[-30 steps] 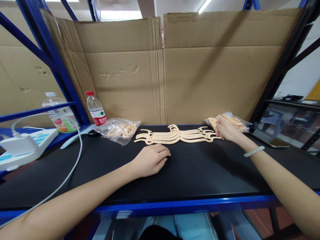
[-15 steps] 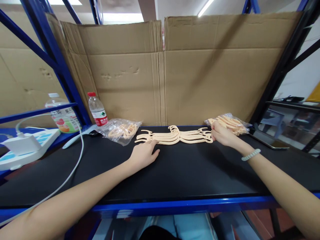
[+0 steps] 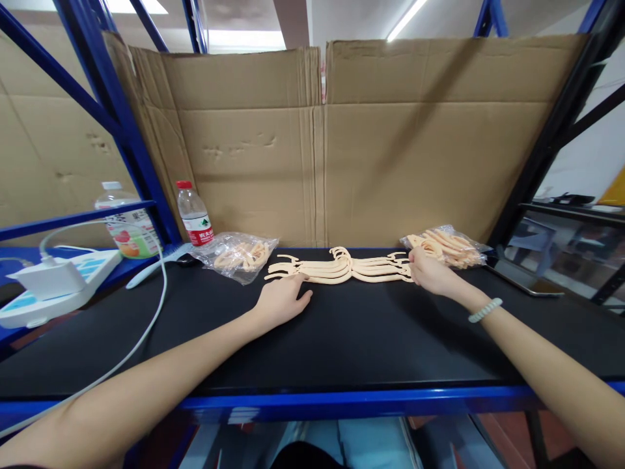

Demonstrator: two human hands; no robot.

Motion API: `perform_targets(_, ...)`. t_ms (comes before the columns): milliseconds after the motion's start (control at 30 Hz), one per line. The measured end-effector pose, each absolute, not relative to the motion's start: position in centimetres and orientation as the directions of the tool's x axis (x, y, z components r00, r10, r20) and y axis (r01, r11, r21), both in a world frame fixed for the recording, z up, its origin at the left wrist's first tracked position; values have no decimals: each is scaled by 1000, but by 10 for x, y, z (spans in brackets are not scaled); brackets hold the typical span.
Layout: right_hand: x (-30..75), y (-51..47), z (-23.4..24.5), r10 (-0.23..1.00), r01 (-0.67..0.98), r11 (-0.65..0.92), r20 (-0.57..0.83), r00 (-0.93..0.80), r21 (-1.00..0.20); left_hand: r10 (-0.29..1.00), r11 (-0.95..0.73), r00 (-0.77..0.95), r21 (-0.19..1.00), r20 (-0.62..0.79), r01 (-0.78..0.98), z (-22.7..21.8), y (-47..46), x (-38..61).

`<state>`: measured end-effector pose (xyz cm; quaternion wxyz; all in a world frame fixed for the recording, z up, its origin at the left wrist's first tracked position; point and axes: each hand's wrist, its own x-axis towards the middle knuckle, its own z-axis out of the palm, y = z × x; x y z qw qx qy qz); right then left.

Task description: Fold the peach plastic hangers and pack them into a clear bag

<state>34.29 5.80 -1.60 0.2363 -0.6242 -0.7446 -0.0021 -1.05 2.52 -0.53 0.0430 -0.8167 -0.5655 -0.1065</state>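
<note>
Several cream-coloured clothes hangers [image 3: 336, 270] lie overlapped in a row on the black tabletop, hooks bunched near the middle and pointing away from me. My left hand [image 3: 282, 299] rests palm down on the near left arm of the hangers, its fingers stretched forward and thumb apart. At their right end, my right hand [image 3: 430, 272] has its fingers pinched together on the tip of a hanger; the fingers hide the exact grip. A pale beaded bracelet [image 3: 485, 311] circles the right wrist.
Clear plastic bags of cream hangers lie behind on the left [image 3: 239, 255] and right [image 3: 454, 244]. A red-capped water bottle [image 3: 195, 215] stands back left. A power strip [image 3: 63, 286] with a white cable [image 3: 155, 312] sits left. Cardboard [image 3: 415, 143] walls the back; a phone-like slab [image 3: 527, 281] lies right.
My right hand has shifted slightly left and down along the right end of the hangers. My left hand stays in place, and the view has tilted a little.
</note>
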Motion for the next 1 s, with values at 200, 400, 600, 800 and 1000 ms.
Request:
perform_targets(200, 326, 49, -10, 961, 965, 187, 239, -140, -186, 921, -345, 326, 58, 211, 937, -6, 27, -10)
perform_targets(400, 326, 52, -13, 919, 907, 327, 314, -239, -265, 924, -345, 325, 71, 199, 936, -2, 25, -10)
perform_targets(600, 322, 56, -20, 821, 818, 544, 319, -474, -186, 922, -362, 337, 111, 193, 926, 0, 22, -8)
perform_targets(800, 316, 55, -21, 812, 801, 553, 362, -457, -229, 894, -422, 366, 212, 260, 881, -5, 24, -9)
perform_targets(1000, 318, 49, -7, 758, 813, 519, 581, -296, -263, 826, -510, 309, 394, 471, 765, -7, 25, -10)
